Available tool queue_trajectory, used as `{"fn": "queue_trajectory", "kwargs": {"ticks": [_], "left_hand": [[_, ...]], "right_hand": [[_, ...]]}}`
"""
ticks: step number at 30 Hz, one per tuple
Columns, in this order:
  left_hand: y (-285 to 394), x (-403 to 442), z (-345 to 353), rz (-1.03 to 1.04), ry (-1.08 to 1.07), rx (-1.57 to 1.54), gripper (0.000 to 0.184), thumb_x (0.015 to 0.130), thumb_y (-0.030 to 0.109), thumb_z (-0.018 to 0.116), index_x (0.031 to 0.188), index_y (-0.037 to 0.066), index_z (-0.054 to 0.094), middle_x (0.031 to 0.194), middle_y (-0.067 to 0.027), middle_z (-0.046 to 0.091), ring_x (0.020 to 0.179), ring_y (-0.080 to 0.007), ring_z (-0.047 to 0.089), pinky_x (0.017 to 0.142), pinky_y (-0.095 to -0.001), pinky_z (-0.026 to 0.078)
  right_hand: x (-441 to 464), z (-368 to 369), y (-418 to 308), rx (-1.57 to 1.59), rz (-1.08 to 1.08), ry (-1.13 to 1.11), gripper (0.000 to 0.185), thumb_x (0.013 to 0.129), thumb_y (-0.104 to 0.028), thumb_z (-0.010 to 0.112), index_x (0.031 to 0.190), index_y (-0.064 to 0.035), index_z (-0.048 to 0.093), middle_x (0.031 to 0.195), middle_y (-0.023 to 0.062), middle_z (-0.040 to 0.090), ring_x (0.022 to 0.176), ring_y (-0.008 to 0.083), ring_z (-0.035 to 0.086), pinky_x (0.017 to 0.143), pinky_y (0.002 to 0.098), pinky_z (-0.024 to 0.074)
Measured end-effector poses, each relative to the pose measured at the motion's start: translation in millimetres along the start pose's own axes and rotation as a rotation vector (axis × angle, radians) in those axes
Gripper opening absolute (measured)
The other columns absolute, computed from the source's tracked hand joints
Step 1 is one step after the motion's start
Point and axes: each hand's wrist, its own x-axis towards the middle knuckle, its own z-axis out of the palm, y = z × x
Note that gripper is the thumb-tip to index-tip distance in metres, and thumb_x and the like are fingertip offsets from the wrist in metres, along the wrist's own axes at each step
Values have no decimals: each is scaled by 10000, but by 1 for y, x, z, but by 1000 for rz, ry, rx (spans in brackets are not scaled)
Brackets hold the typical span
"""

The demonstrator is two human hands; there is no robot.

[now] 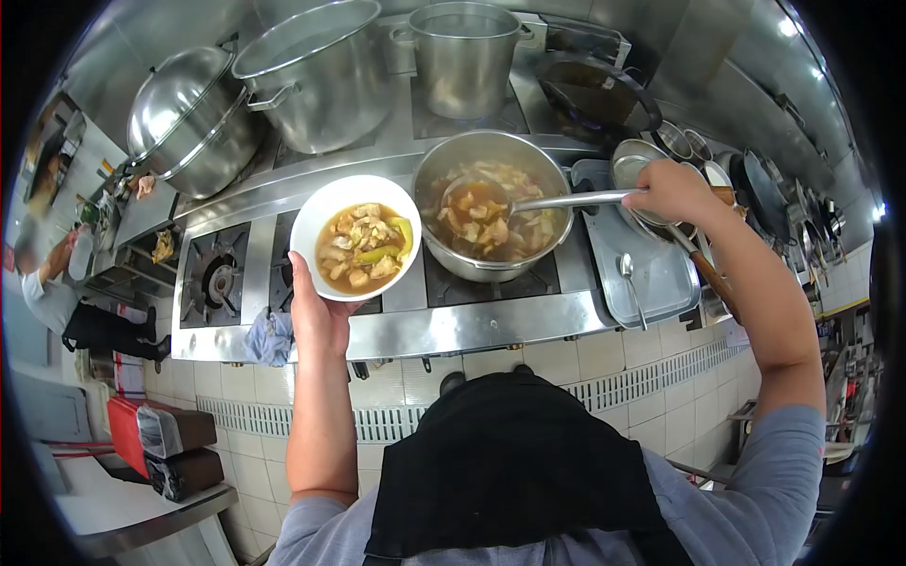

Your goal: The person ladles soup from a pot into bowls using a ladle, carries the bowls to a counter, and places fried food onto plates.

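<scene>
My left hand holds a white bowl from below, its thumb up along the outer side. Broth with chunks of meat and a long green pepper lies inside the bowl. Closed around a ladle's handle, my right hand is to the right of the steel pot. The ladle reaches into that pot, and its bowl is full of stew pieces and broth. More stew fills the pot around it. The white bowl is left of the pot, apart from it.
Large steel pots stand along the back of the stove. A wok sits at back right. On the right are a tray with a spoon and several strainers. A cloth hangs at the front edge. Another person stands far left.
</scene>
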Motion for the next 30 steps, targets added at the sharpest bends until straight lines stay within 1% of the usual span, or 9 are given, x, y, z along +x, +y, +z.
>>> {"fn": "queue_trajectory", "kwargs": {"ticks": [4, 7, 14, 17, 20, 23, 26, 28, 30], "left_hand": [[1, -2, 1, 13, -15, -1, 724, 1044, 600, 365, 1492, 31, 357, 1435, -187, 525, 1235, -316, 617, 913, -482, 600], [1, -2, 1, 17, -8, 7, 721, 1045, 599, 364, 1493, 33, 356, 1436, -187, 524, 1235, -316, 618, 912, -480, 602], [1, -3, 2, 14, 5, 4, 715, 1049, 591, 358, 1488, 26, 358, 1421, -191, 537, 1215, -315, 632, 897, -465, 614], [2, -4, 4, 9, 2, 1, 716, 1053, 586, 348, 1481, 12, 362, 1397, -200, 555, 1176, -312, 657, 863, -442, 629], [0, -2, 0, 4, -2, 1, 717, 1056, 581, 341, 1474, -1, 367, 1375, -208, 570, 1143, -309, 676, 835, -420, 640], [-3, 1, -2, -19, 4, -7, 683, 1059, 574, 338, 1484, 41, 369, 1396, -195, 558, 1175, -327, 655, 847, -463, 631], [-3, 2, -3, -29, 20, -9, 686, 1058, 577, 337, 1486, 42, 367, 1389, -195, 563, 1172, -324, 657, 846, -461, 632], [-3, 2, -4, -41, 17, -7, 688, 1058, 578, 336, 1487, 41, 365, 1387, -196, 564, 1170, -323, 659, 845, -460, 632], [-4, 4, -5, -37, 3, 22, 692, 1057, 582, 335, 1489, 42, 361, 1391, -196, 561, 1170, -321, 659, 839, -452, 635]], "right_hand": [[1, 6, 11, 79, -28, 59, 419, 819, -450, 757, 926, -45, 766, 833, 165, 717, 802, 324, 700, 736, 432, 536], [-4, -2, 10, 78, 30, 23, 409, 848, -478, 738, 956, -84, 770, 910, 142, 730, 868, 304, 705, 784, 429, 535], [-8, -16, 13, 112, 70, 31, 423, 840, -473, 748, 973, -72, 765, 936, 143, 738, 886, 315, 709, 796, 435, 539], [-13, -21, 13, 48, 61, 92, 425, 837, -471, 753, 971, -69, 762, 914, 141, 735, 889, 318, 710, 804, 434, 545], [-24, -28, 4, -72, -8, 266, 414, 832, -462, 759, 972, -72, 760, 900, 139, 728, 895, 322, 708, 814, 438, 548], [-27, -36, -9, -160, -44, 289, 382, 809, -414, 777, 937, -54, 757, 853, 154, 726, 876, 334, 703, 785, 451, 539], [-33, -36, -22, -309, -44, 212, 329, 833, -388, 757, 930, -74, 742, 929, 118, 713, 934, 290, 697, 800, 431, 541], [-37, -26, -28, -440, -233, 430, 209, 836, -271, 723, 892, -69, 730, 882, 88, 684, 897, 257, 682, 787, 397, 523], [-33, -16, -36, -508, -309, 523, 164, 825, -219, 699, 887, -69, 726, 860, 73, 661, 879, 241, 664, 778, 376, 503]]}}
